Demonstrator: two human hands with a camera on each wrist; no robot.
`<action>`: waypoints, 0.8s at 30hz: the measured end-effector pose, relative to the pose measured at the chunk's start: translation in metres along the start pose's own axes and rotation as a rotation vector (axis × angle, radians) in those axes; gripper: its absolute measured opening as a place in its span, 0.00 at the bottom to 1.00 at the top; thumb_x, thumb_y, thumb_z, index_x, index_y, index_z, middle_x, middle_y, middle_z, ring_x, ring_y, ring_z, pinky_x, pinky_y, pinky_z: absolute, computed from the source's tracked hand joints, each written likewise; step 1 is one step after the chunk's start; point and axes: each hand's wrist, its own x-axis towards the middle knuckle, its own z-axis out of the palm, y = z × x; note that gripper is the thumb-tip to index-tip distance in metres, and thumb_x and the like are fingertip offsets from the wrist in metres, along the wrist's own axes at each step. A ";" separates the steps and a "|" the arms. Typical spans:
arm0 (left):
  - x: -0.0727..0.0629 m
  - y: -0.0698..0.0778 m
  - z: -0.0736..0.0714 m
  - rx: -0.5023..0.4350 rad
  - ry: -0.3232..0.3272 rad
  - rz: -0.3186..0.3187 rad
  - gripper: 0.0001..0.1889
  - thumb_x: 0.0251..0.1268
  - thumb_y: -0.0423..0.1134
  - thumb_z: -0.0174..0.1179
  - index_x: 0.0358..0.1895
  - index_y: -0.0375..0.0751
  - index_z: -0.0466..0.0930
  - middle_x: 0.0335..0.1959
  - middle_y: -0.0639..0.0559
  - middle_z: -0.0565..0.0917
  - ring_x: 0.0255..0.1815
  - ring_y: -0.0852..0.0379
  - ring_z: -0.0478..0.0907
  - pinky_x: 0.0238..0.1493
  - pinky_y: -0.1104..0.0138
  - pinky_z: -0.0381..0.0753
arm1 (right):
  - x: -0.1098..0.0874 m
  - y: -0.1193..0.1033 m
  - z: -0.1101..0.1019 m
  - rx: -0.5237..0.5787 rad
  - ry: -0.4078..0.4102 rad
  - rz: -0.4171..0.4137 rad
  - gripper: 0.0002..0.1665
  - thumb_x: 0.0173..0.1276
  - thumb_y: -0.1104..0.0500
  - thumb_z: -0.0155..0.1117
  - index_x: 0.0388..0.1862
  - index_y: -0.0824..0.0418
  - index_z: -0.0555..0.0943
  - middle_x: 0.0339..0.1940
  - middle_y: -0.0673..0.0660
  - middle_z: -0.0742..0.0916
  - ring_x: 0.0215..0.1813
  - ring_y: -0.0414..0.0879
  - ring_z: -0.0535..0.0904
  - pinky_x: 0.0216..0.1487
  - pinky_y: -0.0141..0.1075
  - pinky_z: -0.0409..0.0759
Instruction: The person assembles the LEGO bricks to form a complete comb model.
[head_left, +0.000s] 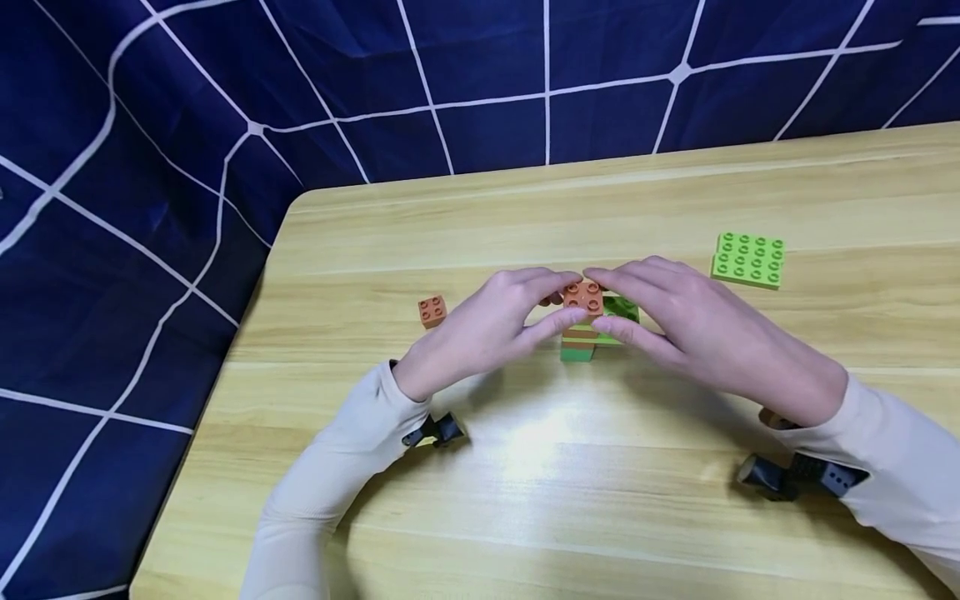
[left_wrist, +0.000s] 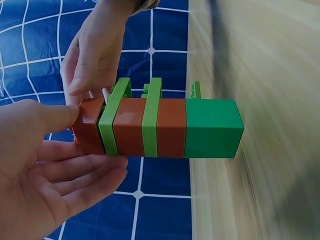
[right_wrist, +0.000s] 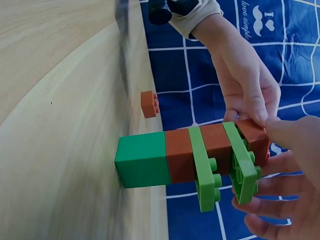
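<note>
Orange-brown plastic is framed by both hands: the top brick [head_left: 583, 298] of a stack [left_wrist: 171, 129] is pinched from one side by the left hand [head_left: 483, 325] and from the other by the right hand [head_left: 690, 329]. Both hands are thus clamped on that brick, though some fingertips are hidden behind it. Below the hands, two light green plates [right_wrist: 201, 170] are alternated with orange-brown bricks, and a darker green block [left_wrist: 214, 128] is set at the bottom; whether it touches the table [head_left: 525, 517] cannot be told. From the head view, much of the stack is covered. The top brick is seen slightly tilted against the upper plate; how firmly it is seated is hard to make out.

A loose brick [head_left: 432, 312] is seen on the left hand's outer side, and a studded plate [head_left: 748, 260] beyond the right hand, farther right. Both sleeves [head_left: 900, 467] are cut off by the frame, as is the blue cloth [head_left: 491, 50] behind the hands.
</note>
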 end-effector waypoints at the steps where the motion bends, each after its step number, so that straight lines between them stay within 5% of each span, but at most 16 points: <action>1: 0.000 0.000 0.000 0.000 -0.007 -0.004 0.26 0.88 0.44 0.59 0.74 0.24 0.75 0.70 0.34 0.82 0.72 0.46 0.80 0.74 0.68 0.74 | 0.001 0.000 0.000 -0.006 0.004 -0.004 0.43 0.88 0.34 0.47 0.73 0.70 0.80 0.60 0.68 0.89 0.62 0.67 0.85 0.61 0.67 0.83; 11: 0.000 0.000 0.000 0.007 -0.058 -0.057 0.25 0.92 0.43 0.51 0.77 0.27 0.72 0.72 0.37 0.81 0.73 0.48 0.78 0.76 0.68 0.72 | 0.007 0.003 0.002 -0.008 0.025 -0.027 0.45 0.89 0.33 0.41 0.70 0.71 0.82 0.60 0.69 0.88 0.62 0.68 0.84 0.62 0.67 0.82; 24: -0.003 0.006 0.003 0.268 -0.086 -0.031 0.27 0.93 0.44 0.49 0.77 0.24 0.70 0.70 0.32 0.81 0.73 0.41 0.79 0.76 0.59 0.76 | 0.012 0.003 0.011 -0.100 0.062 -0.088 0.45 0.93 0.37 0.33 0.62 0.73 0.85 0.55 0.68 0.89 0.57 0.68 0.86 0.56 0.67 0.83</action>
